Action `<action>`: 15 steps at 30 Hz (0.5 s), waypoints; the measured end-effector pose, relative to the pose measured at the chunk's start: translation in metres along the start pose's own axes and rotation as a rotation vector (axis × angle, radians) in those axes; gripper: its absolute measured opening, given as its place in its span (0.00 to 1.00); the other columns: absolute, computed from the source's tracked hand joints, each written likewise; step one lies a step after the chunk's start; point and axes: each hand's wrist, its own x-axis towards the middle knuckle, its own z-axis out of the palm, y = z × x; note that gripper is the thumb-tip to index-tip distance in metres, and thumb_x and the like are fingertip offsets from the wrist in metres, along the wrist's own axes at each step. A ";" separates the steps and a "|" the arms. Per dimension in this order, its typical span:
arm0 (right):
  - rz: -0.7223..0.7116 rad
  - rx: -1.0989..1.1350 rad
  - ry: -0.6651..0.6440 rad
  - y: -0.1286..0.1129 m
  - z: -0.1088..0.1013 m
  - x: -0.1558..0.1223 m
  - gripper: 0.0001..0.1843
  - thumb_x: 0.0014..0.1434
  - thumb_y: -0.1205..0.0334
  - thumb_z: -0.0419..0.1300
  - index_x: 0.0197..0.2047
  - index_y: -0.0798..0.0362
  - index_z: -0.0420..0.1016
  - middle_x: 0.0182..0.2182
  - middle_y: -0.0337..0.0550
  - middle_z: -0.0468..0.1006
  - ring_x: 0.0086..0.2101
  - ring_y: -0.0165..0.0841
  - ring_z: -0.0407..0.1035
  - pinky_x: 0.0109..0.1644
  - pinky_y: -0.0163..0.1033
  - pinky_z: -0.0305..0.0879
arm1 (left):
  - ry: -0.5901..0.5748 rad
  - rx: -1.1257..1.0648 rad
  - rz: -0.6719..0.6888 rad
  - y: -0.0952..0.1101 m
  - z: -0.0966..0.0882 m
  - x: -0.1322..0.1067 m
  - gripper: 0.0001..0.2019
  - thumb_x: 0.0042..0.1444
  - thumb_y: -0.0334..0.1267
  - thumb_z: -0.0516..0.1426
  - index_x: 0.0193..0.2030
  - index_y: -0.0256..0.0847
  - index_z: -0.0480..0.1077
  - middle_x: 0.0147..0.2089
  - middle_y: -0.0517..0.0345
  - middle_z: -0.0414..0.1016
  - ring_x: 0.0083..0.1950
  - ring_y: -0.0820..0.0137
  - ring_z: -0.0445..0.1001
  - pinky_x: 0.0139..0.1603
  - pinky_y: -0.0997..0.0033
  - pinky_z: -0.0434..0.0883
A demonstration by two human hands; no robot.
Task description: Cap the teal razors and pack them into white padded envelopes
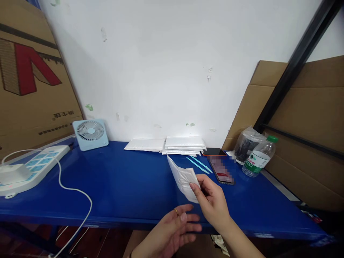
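My right hand (212, 200) grips the right edge of a white folded sheet (184, 181) between thumb and fingers, holding it up above the blue table. The sheet looks thin, soft and creased, with one flap standing away to the upper left. Below it and slightly to the left is my left hand (178, 227), open with its fingers apart and a ring on one finger. It touches nothing that I can see. Behind them, two light-blue plastic sticks (200, 165) lie near a stack of flat white pieces (184, 145) and another white pile (145, 144) by the wall.
A lit phone (221, 170) and a dark phone (214, 152) lie right of the sticks. Farther right stand a water bottle (259, 157) and a bagged dark object (245, 147). A small fan (91, 133) and a power strip (37, 166) with a cable occupy the table's (115, 186) left.
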 end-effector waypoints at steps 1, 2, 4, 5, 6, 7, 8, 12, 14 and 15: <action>0.079 0.129 0.027 -0.001 0.001 -0.002 0.07 0.59 0.56 0.53 0.38 0.50 0.67 0.27 0.42 0.70 0.26 0.32 0.63 0.29 0.36 0.60 | -0.032 -0.143 0.001 0.001 0.005 0.008 0.16 0.54 0.45 0.56 0.48 0.41 0.66 0.50 0.50 0.70 0.51 0.65 0.70 0.51 0.66 0.67; 0.147 0.257 0.048 -0.001 0.003 -0.005 0.08 0.58 0.55 0.54 0.38 0.49 0.67 0.28 0.42 0.71 0.27 0.32 0.64 0.29 0.36 0.61 | -0.030 -0.251 0.041 0.004 0.010 0.016 0.17 0.54 0.45 0.56 0.49 0.41 0.65 0.52 0.50 0.69 0.55 0.64 0.67 0.55 0.65 0.64; 0.244 0.461 0.084 0.002 0.008 -0.010 0.10 0.57 0.54 0.55 0.39 0.49 0.66 0.32 0.43 0.73 0.28 0.33 0.66 0.30 0.37 0.63 | 0.047 -0.344 0.160 0.009 0.014 0.029 0.18 0.53 0.42 0.58 0.50 0.41 0.65 0.53 0.51 0.69 0.56 0.64 0.66 0.56 0.65 0.64; 0.274 0.523 0.097 0.006 0.010 -0.011 0.11 0.56 0.53 0.57 0.39 0.49 0.66 0.34 0.44 0.73 0.29 0.33 0.66 0.30 0.37 0.63 | 0.103 -0.341 0.201 0.012 0.015 0.035 0.19 0.51 0.40 0.59 0.50 0.42 0.65 0.52 0.51 0.70 0.55 0.64 0.68 0.55 0.64 0.66; 0.296 0.561 0.100 0.010 0.012 -0.011 0.12 0.55 0.52 0.57 0.39 0.50 0.66 0.35 0.44 0.73 0.28 0.33 0.66 0.29 0.36 0.63 | 0.164 -0.320 0.226 0.014 0.015 0.039 0.21 0.49 0.38 0.61 0.51 0.43 0.64 0.51 0.51 0.71 0.53 0.63 0.69 0.53 0.64 0.68; 0.316 0.583 0.092 0.014 0.014 -0.010 0.13 0.54 0.52 0.58 0.39 0.50 0.66 0.34 0.44 0.74 0.27 0.32 0.66 0.27 0.35 0.62 | 0.223 -0.291 0.240 0.017 0.013 0.042 0.22 0.48 0.36 0.62 0.51 0.43 0.64 0.50 0.52 0.72 0.51 0.64 0.71 0.50 0.65 0.70; 0.333 0.598 0.073 0.019 0.015 -0.007 0.14 0.54 0.51 0.59 0.39 0.50 0.66 0.33 0.44 0.74 0.25 0.31 0.65 0.25 0.35 0.62 | 0.274 -0.260 0.252 0.019 0.011 0.045 0.23 0.46 0.34 0.63 0.51 0.43 0.64 0.49 0.52 0.73 0.48 0.64 0.73 0.48 0.66 0.71; 0.365 0.624 -0.065 0.033 0.011 0.011 0.20 0.53 0.48 0.58 0.45 0.51 0.64 0.28 0.40 0.72 0.22 0.29 0.65 0.22 0.33 0.60 | 0.405 -0.163 0.336 0.041 -0.015 0.067 0.21 0.45 0.30 0.63 0.47 0.42 0.64 0.45 0.53 0.74 0.41 0.68 0.75 0.38 0.73 0.74; 0.372 0.581 -0.161 0.039 0.004 0.023 0.20 0.54 0.48 0.58 0.45 0.51 0.63 0.30 0.39 0.71 0.21 0.27 0.66 0.22 0.33 0.60 | 0.487 -0.138 0.390 0.064 -0.038 0.087 0.19 0.45 0.27 0.63 0.45 0.41 0.65 0.44 0.54 0.75 0.40 0.70 0.75 0.37 0.75 0.74; 0.374 0.543 -0.209 0.041 -0.001 0.029 0.20 0.54 0.49 0.58 0.44 0.52 0.63 0.30 0.39 0.71 0.20 0.26 0.65 0.22 0.32 0.59 | 0.538 -0.128 0.423 0.079 -0.050 0.099 0.19 0.45 0.26 0.62 0.43 0.41 0.65 0.43 0.54 0.74 0.39 0.71 0.75 0.37 0.74 0.74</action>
